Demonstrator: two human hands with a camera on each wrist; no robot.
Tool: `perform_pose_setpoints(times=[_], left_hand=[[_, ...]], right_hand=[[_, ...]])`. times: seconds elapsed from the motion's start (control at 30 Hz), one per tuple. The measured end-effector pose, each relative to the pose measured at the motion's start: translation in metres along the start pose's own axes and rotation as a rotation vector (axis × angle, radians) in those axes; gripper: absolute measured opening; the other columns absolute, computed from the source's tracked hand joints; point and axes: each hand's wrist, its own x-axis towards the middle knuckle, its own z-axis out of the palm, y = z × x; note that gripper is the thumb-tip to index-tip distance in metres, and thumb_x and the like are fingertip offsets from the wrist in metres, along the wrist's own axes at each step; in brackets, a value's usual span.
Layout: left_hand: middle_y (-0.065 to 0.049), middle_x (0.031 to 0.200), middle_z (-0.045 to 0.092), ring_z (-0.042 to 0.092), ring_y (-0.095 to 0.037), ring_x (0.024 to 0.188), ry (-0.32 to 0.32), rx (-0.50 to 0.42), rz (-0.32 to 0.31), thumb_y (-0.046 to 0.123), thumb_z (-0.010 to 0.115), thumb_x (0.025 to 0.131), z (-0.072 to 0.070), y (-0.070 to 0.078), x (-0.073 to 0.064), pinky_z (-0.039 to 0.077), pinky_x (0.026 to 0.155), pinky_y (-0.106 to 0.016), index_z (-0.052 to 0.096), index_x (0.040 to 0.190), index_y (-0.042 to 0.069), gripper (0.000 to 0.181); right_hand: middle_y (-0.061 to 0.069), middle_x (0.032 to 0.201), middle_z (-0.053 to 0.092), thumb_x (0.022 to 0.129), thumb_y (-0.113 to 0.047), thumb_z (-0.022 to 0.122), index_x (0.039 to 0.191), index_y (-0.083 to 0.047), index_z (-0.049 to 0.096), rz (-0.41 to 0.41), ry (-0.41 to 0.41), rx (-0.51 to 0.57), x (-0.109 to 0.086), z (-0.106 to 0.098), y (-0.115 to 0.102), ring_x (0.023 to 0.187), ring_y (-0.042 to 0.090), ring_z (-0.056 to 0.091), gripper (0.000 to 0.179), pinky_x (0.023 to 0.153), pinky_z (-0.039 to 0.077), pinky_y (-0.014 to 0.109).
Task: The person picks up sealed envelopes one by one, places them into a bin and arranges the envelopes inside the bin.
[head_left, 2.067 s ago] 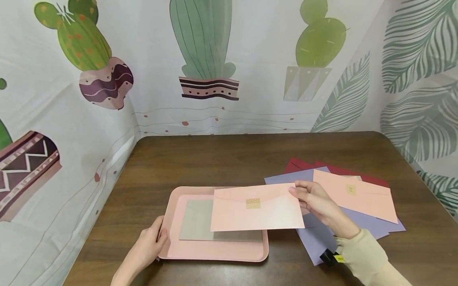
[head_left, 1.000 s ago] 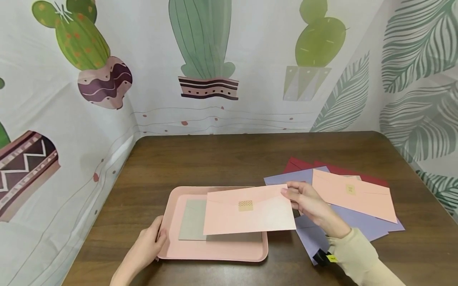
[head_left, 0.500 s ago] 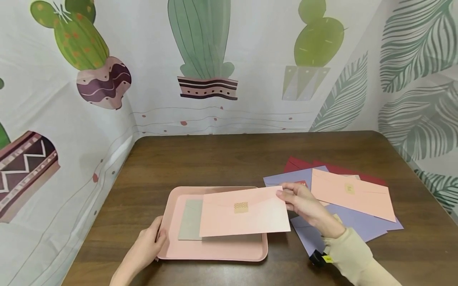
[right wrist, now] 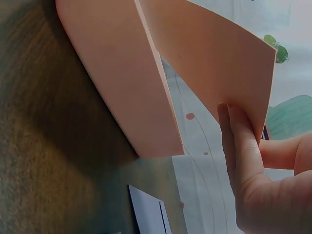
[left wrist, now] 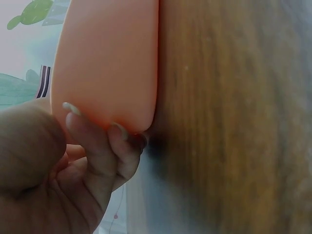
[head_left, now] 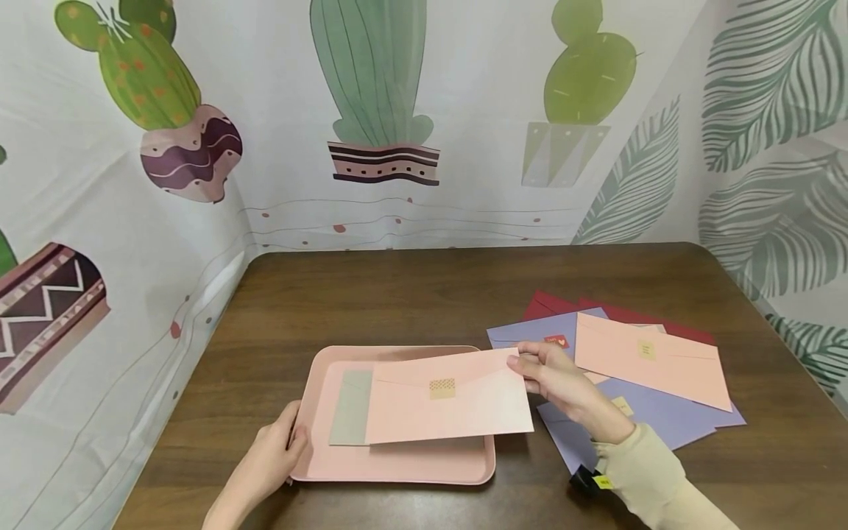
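My right hand (head_left: 559, 386) pinches the upper right corner of a pale pink envelope (head_left: 411, 408), thumb on top and fingers beneath. The envelope carries a gold patterned sticker and slants over the pink tray (head_left: 391, 471), its right end held above the tray's rim in the right wrist view. Under it a grey-green envelope (head_left: 347, 412) lies in the tray, mostly covered. My left hand (head_left: 268, 449) grips the tray's left edge; in the left wrist view its fingers (left wrist: 92, 141) curl at the tray's wall (left wrist: 109, 63).
On the right of the brown table (head_left: 371, 294), several envelopes overlap: a peach one (head_left: 682, 368) on top, purple ones (head_left: 662, 412) below, dark red ones (head_left: 689, 329) behind. A cloth with printed cacti (head_left: 477, 110) hangs at the back and left.
My right hand has moved left and slightly down with the pink envelope, which now covers more of the grey-green one. A red heart sticker on a purple envelope has come into view. My left hand stays put.
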Motion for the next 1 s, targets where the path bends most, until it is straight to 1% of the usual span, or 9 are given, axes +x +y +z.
perform_pose_setpoints(times=[0.23, 0.47, 0.6, 0.77, 0.87, 1.0], left_hand=[[-0.011, 0.082, 0.062, 0.049, -0.009, 0.045, -0.023, -0.020, -0.025, 0.000, 0.047, 0.094, 0.000, 0.001, 0.001, 0.042, 0.038, -0.023, 0.050, 0.126, 0.007, 0.033], [-0.013, 0.087, 0.063, 0.049, -0.009, 0.046, -0.027, -0.017, -0.029, 0.000, 0.047, 0.094, 0.000, 0.002, 0.000, 0.042, 0.038, -0.023, 0.050, 0.127, 0.006, 0.033], [-0.012, 0.086, 0.063, 0.050, -0.009, 0.048, -0.024, -0.008, -0.028, 0.000, 0.048, 0.094, 0.000, 0.002, 0.000, 0.042, 0.038, -0.023, 0.050, 0.125, 0.006, 0.032], [-0.014, 0.088, 0.064, 0.049, -0.008, 0.046, -0.009, -0.003, -0.010, 0.000, 0.048, 0.093, 0.000, 0.001, 0.000, 0.042, 0.039, -0.023, 0.051, 0.124, 0.006, 0.032], [-0.016, 0.090, 0.065, 0.049, -0.008, 0.046, -0.002, -0.005, -0.007, 0.000, 0.048, 0.093, 0.000, 0.001, 0.000, 0.042, 0.039, -0.024, 0.051, 0.125, 0.007, 0.032], [-0.017, 0.091, 0.066, 0.049, -0.009, 0.047, -0.008, -0.010, -0.015, 0.000, 0.048, 0.093, 0.001, 0.001, 0.001, 0.042, 0.039, -0.024, 0.051, 0.126, 0.007, 0.033]], right_hand=[[-0.003, 0.093, 0.066, 0.098, -0.008, 0.052, 0.114, 0.014, 0.044, -0.004, 0.000, 0.002, 0.002, 0.002, 0.000, 0.084, 0.005, 0.066, 0.028, 0.075, 0.056, 0.023], [-0.002, 0.090, 0.064, 0.098, -0.008, 0.052, 0.107, 0.009, 0.045, 0.003, -0.003, -0.005, 0.004, 0.007, 0.000, 0.082, 0.005, 0.065, 0.020, 0.074, 0.056, 0.024], [-0.002, 0.091, 0.065, 0.098, -0.007, 0.052, 0.113, 0.013, 0.044, 0.002, 0.000, 0.003, 0.005, 0.008, 0.001, 0.082, 0.005, 0.066, 0.026, 0.074, 0.057, 0.024], [-0.002, 0.093, 0.065, 0.098, -0.006, 0.051, 0.118, 0.020, 0.041, -0.008, -0.021, 0.004, 0.005, 0.012, 0.002, 0.084, 0.005, 0.066, 0.034, 0.075, 0.057, 0.024], [-0.001, 0.094, 0.065, 0.098, -0.005, 0.051, 0.121, 0.021, 0.040, -0.014, -0.026, -0.002, 0.006, 0.015, 0.002, 0.084, 0.005, 0.066, 0.036, 0.075, 0.056, 0.024], [0.001, 0.096, 0.066, 0.098, -0.005, 0.051, 0.125, 0.022, 0.038, -0.013, -0.036, -0.009, 0.008, 0.019, 0.002, 0.086, 0.006, 0.066, 0.041, 0.076, 0.056, 0.024]])
